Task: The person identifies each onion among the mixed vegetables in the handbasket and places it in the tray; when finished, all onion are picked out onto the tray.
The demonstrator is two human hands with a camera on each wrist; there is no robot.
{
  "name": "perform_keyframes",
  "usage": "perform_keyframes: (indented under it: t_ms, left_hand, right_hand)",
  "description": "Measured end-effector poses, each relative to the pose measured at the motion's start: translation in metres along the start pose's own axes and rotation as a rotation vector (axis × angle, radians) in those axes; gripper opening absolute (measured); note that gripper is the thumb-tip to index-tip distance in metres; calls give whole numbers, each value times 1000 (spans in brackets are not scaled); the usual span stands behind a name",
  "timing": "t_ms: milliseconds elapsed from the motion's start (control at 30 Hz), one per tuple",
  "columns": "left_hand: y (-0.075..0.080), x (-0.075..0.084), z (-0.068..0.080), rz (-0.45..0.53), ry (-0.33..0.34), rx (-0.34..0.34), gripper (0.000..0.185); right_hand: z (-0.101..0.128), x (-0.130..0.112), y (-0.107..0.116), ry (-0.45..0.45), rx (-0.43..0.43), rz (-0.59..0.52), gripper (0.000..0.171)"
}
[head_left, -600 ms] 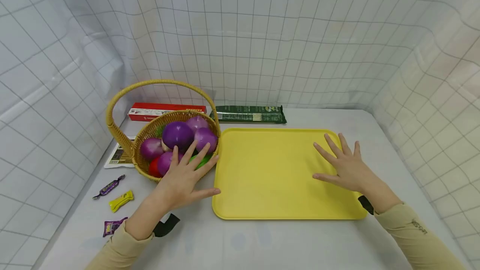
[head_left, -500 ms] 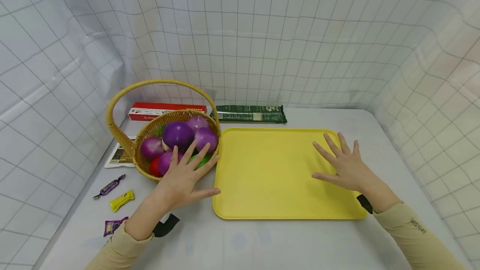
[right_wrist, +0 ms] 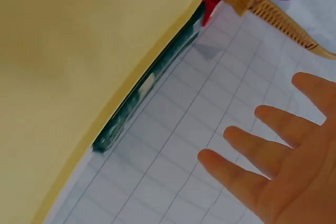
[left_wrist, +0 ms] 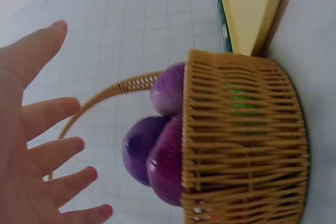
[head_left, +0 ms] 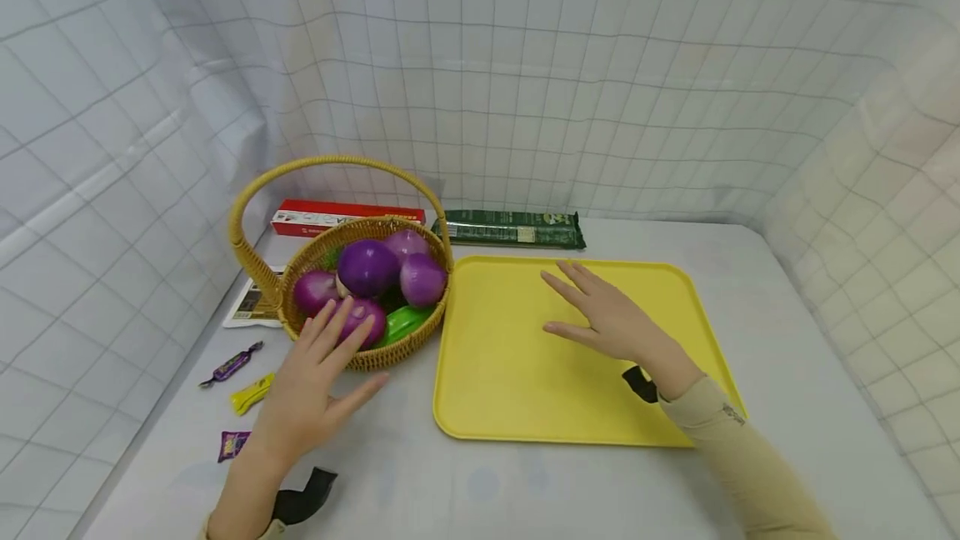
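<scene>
Grips nothing with spread left hand (head_left: 296, 411) near wicker basket (head_left: 397, 350), centre-left of frame, or spread right hand (head_left: 611, 319) over tray (head_left: 510, 365), centre-right

Basket (head_left: 408, 346) left of tray (head_left: 498, 365)

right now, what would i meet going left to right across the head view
Purple twist-wrapped candy → left hand → green item in the wicker basket → left rim of the yellow tray → right hand.

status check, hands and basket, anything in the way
Left hand empty, fingers spread near basket. Right hand empty, over yellow tray. Basket upright, purple vegetables inside; arched handle possibly in the way.
</scene>
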State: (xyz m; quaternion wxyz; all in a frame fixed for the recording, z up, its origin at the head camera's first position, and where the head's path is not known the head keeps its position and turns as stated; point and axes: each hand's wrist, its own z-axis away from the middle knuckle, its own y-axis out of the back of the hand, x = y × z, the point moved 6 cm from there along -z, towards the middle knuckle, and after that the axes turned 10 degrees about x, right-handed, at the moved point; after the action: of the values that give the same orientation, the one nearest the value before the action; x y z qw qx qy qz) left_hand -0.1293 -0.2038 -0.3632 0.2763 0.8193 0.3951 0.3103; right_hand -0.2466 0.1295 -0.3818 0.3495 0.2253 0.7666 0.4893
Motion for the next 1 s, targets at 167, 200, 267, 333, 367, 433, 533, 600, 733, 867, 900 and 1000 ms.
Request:
perform_keyframes:
  t_ms: [167, 200, 267, 333, 367, 433, 533, 600, 733, 867, 900, 1000]
  left_hand:
    - [13, -34, 9, 126, 160, 336, 52]
    - [13, -40, 11, 145, 199, 390, 48]
    - [11, -51, 16, 182, 278, 471, 43]
    - [6, -59, 21, 231, 360, 522, 42]
    - [3, -63, 24, 252, 403, 531, 42]
    - [-4, -68, 29, 281, 468, 544, 41]
    - [-14, -75, 35, 292, 546, 529, 40]
    - [-18, -79, 37, 290, 593, 512, 41]
    - [-23, -89, 42, 344, 726, 456, 46]
    - [-27, -98, 48, 427, 841, 414, 51]
    - [-28, -100, 49, 437, 856, 409, 52]
    - [-28, -102, 52, 442, 877, 409, 53]
  right_hand:
    - [-45, -32, -12, 78, 99, -221, 68]
    - [-54, -39, -15, 100, 123, -275, 66]
    - [-71, -54, -21, 154, 172, -387, 62]
    - [-85, -70, -28, 211, 216, -476, 61]
    - [-92, -78, -32, 241, 234, -509, 62]
    - [-105, -93, -39, 289, 268, -544, 64]
    - [-123, -111, -47, 336, 308, -533, 67]
    - [-135, -120, -52, 341, 318, -508, 69]
    - [-155, -131, -62, 321, 290, -460, 71]
    - [-167, -141, -70, 327, 230, -436, 74]
    - [-169, -143, -72, 331, 212, -430, 75]
    - [-175, -149, -80, 335, 161, -384, 76]
